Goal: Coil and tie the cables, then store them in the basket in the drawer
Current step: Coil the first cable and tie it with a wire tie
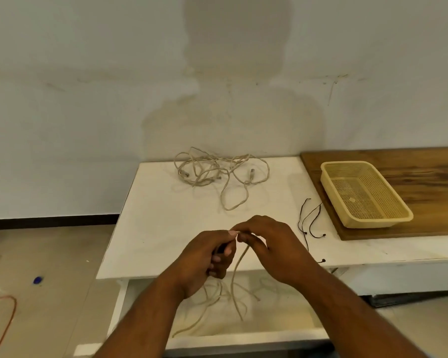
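Stage: coiling, barely begun; pinching beige cable (pixel 239 262) between left hand (pixel 207 257) and right hand (pixel 272 246) fingertips (both clamped on it), letting slack hang below the fingers into drawer (pixel 269 334). Probably needing looping next, then reaching right of fingers for ties (pixel 300 218), basket (pixel 378 221).

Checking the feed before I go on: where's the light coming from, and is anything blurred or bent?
Head view: the person's shadow falls on the wall ahead, so light comes from behind; left hand and right hand with the cable look soft; the table edge bows from the wide lens.
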